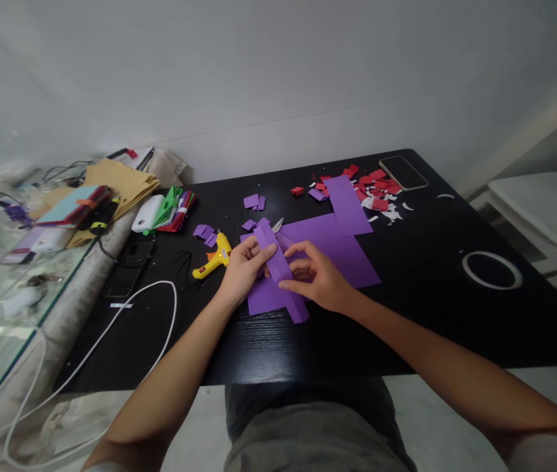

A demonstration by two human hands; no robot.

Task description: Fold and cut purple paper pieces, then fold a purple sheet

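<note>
A folded purple paper strip is held up at a slant over the black table. My left hand is closed on its upper left side, thumb across the front. My right hand curls at the strip's right edge, its thumb and fingers at the paper. Below lies another folded purple strip, partly hidden. Large purple paper sheets lie underneath. Scissors show only their blade tips behind the held strip. To the left of my left hand rests a yellow glue gun.
Red and white paper scraps lie at the back right beside a phone. Small purple pieces sit at the back. A white ring is at right. A white cable loops at left, near a dark phone.
</note>
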